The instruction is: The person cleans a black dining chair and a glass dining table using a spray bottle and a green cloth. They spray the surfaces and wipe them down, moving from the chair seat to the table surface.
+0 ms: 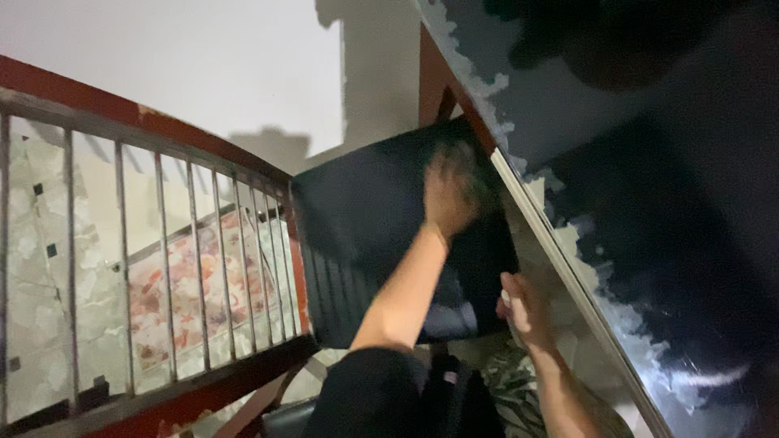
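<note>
While the dark flat panel (365,219) stands tilted in the middle of the view, its right edge against the sloping wall and its left edge just beside the railing, we have both hands on it. The panel is black, roughly square, with a faint paler patch near its lower right corner. Our left hand (449,191) lies flat on the panel's upper right part; it is blurred, so we cannot tell whether the fingers are spread or together. Our right hand (523,307) grips the panel's lower right edge, fingers curled round the rim and pressed together. A black sleeve (365,397) covers the near part of the left arm at the bottom of the view. To the right, the wall (673,243) slopes from far left to near right, painted dark with ragged pale patches along its lower border and a pale strip (568,276) running along it. To the left, a red-painted railing (162,268) with thin grey metal bars runs from near left to far centre. Through the bars we see a pale tiled surface (36,268) and a reddish patterned surface (187,292) further down. A white wall (203,65) fills the far upper left.
</note>
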